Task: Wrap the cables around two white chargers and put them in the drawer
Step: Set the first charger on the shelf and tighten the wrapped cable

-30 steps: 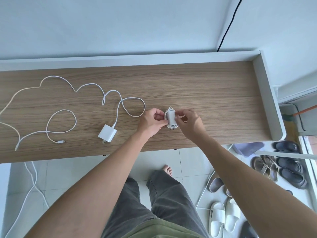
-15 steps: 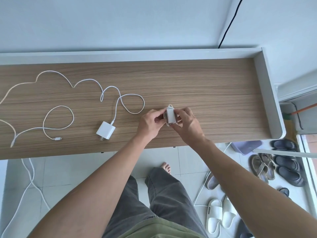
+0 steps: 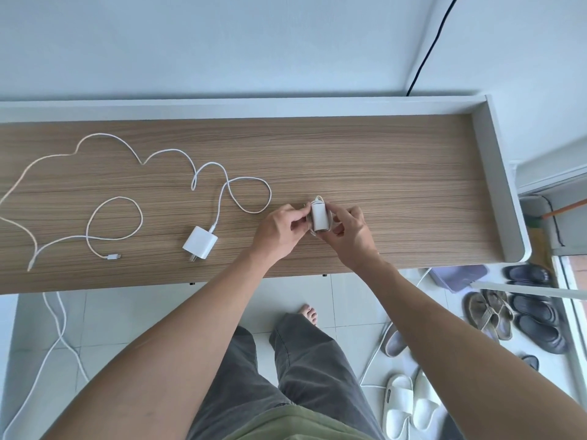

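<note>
A small white charger (image 3: 319, 216) with its cable wound around it is held just above the wooden desk (image 3: 397, 185). My left hand (image 3: 279, 230) pinches its left side and my right hand (image 3: 349, 236) grips its right side. A second white charger (image 3: 200, 242) lies on the desk to the left. Its long white cable (image 3: 165, 152) is spread in loose loops over the left half of the desk and ends in a small plug (image 3: 112, 256). No drawer is in view.
The desk has a white raised rim (image 3: 495, 185) at the back and right. A black wire (image 3: 428, 46) runs down the wall. Another white cable (image 3: 54, 331) hangs over the front left edge to the tiled floor. Several slippers (image 3: 524, 315) lie at the right.
Both hands have turned the wrapped charger between the fingers, so its flat white face now points up. The other charger and its cable have not moved.
</note>
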